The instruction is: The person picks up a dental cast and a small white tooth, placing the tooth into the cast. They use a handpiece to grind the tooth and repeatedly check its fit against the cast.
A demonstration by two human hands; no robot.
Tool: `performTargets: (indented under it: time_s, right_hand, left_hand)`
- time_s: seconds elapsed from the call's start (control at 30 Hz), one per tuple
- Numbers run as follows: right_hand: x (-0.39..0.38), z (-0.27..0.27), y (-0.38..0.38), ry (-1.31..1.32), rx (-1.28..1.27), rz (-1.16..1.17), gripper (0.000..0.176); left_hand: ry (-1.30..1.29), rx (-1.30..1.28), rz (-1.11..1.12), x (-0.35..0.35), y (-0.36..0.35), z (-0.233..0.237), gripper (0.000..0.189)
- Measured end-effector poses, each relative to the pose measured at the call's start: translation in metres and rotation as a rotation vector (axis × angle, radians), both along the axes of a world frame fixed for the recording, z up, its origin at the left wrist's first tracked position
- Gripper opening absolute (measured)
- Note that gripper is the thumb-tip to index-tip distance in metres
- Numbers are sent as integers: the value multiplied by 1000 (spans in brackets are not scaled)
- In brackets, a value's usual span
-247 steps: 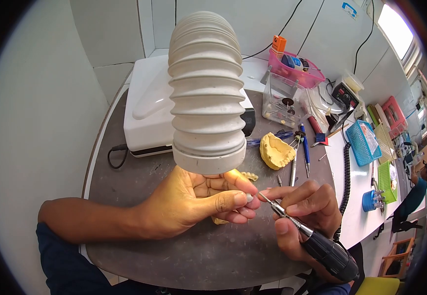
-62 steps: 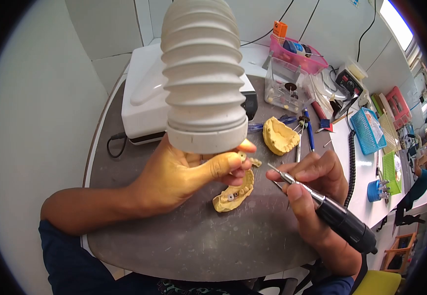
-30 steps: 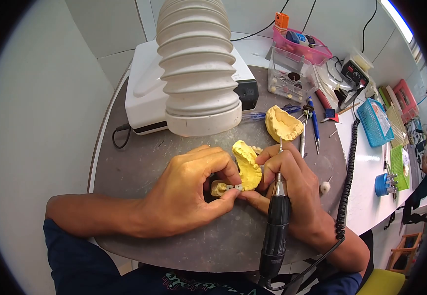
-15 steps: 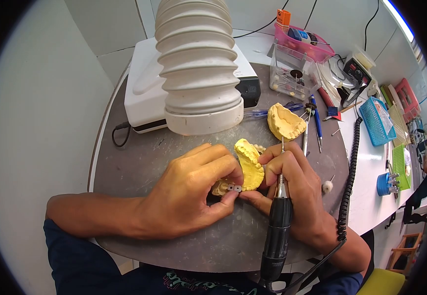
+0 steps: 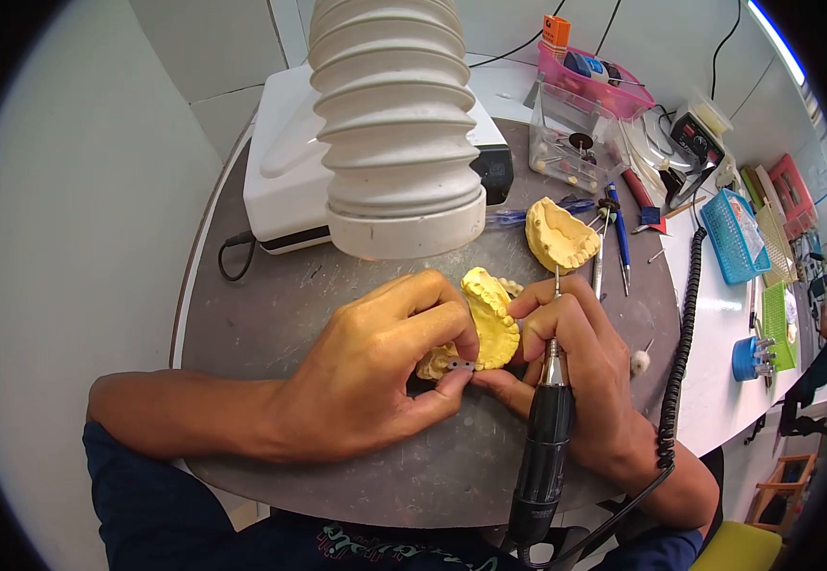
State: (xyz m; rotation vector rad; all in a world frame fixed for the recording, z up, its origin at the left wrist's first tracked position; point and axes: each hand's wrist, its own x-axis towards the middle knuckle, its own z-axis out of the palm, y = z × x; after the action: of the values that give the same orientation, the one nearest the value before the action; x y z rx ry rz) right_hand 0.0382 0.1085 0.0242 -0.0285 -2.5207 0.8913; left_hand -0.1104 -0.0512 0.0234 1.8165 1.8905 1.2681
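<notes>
A yellow plaster dental cast [image 5: 492, 328] is between my two hands, its row of teeth toward the right. My left hand [image 5: 390, 352] is closed at its left side, thumb and fingers pinching a tan cast piece [image 5: 435, 362] with a small grey hinge-like part [image 5: 461, 365]. In my right hand [image 5: 575, 352] lies a black rotary handpiece [image 5: 542, 447], its thin bur pointing away from me. The same hand's fingertips reach the yellow cast's right side. Just beyond the bur tip rests a second, cream cast [image 5: 558, 236] on the bench.
A white ribbed suction hose [image 5: 399, 124] hangs over the bench, before a white machine [image 5: 285, 162]. Blue-handled tools [image 5: 620, 228] and a clear box of burs [image 5: 571, 152] lie at back right. The handpiece's coiled cord [image 5: 682, 352] runs along the right edge. A white polishing tip [image 5: 639, 362] lies nearby.
The whole view has shifted slightly, so hands and casts appear a little further right. The tan piece and grey part have turned slightly in my left fingers. Both grips stay the same.
</notes>
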Motion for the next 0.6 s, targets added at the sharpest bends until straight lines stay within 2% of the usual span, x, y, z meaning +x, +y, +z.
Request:
performTargets:
  time_s: [0.2, 0.6]
  right_hand:
    - [0, 0, -1, 8, 14, -3, 38]
    - [3, -1, -1, -28, 32, -11, 39]
  left_hand:
    - [-63, -44, 15, 0, -1, -1, 18]
    - [-14, -19, 11, 0, 0, -2, 21]
